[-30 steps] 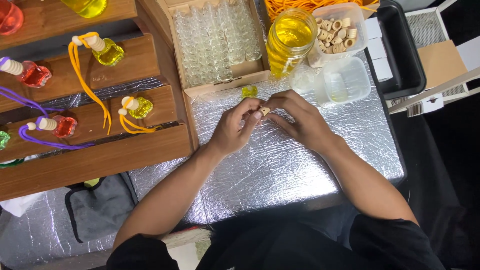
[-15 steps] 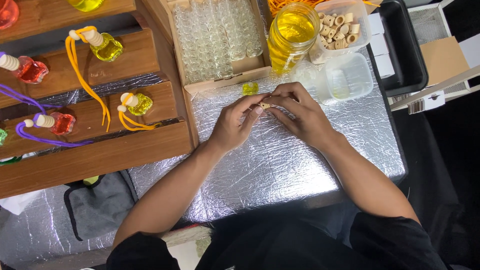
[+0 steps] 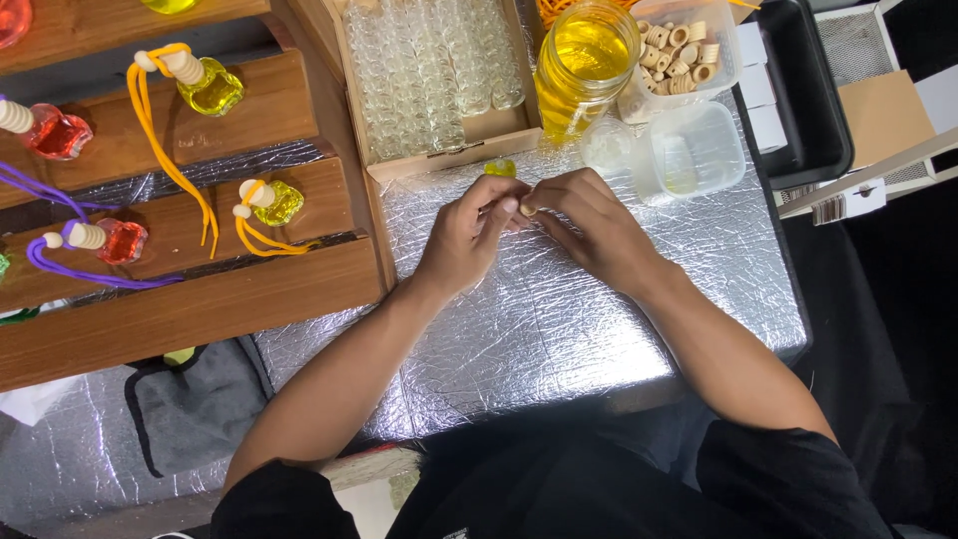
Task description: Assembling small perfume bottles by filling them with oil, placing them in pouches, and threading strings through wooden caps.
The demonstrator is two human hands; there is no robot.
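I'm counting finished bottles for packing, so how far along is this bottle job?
Done: four filled bottles with caps and cords lie on the wooden steps, such as the yellow bottle and the red bottle. In hand: the left hand and right hand pinch a small pale piece together by a small yellow bottle. Left: a box of empty glass bottles.

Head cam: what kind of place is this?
Likely a small craft bench for filling hanging scent bottles: a box of empty vials, a jar of yellow liquid, finished corded bottles on wooden steps.
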